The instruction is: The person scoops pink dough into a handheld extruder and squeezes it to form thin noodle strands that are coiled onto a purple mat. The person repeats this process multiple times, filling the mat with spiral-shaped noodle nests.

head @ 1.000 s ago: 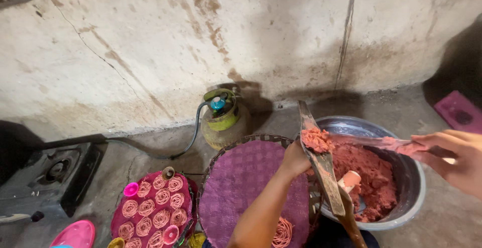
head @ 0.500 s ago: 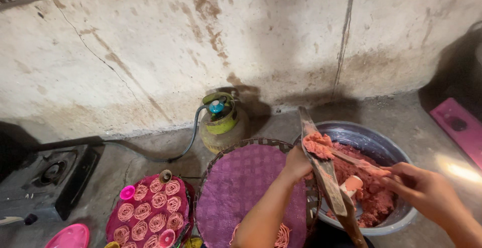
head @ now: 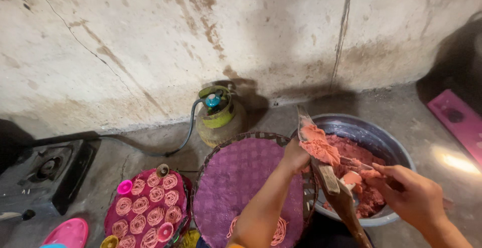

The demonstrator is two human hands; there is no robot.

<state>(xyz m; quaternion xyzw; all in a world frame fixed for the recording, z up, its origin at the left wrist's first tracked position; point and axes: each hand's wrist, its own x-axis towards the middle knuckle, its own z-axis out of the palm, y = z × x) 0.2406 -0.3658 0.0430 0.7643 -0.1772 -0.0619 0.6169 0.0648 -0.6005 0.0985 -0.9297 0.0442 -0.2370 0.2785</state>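
Wooden press (head: 329,177) slanting over metal bowl (head: 386,132), long axis running from near bottom edge up-left toward wall, pink dough (head: 319,145) on top. Left hand (head: 295,153) clenched around it; right hand (head: 414,195) pinching dough.

No packages, labels, signs or screens visible

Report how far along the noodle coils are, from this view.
Done: one purple tray is covered with pink dough coils.
In hand: the left hand steadies a wooden press loaded with pink dough; the right hand scrapes it with a thin tool.
Left: the round purple mat holds one or two coils, and the metal basin is well filled with dough.
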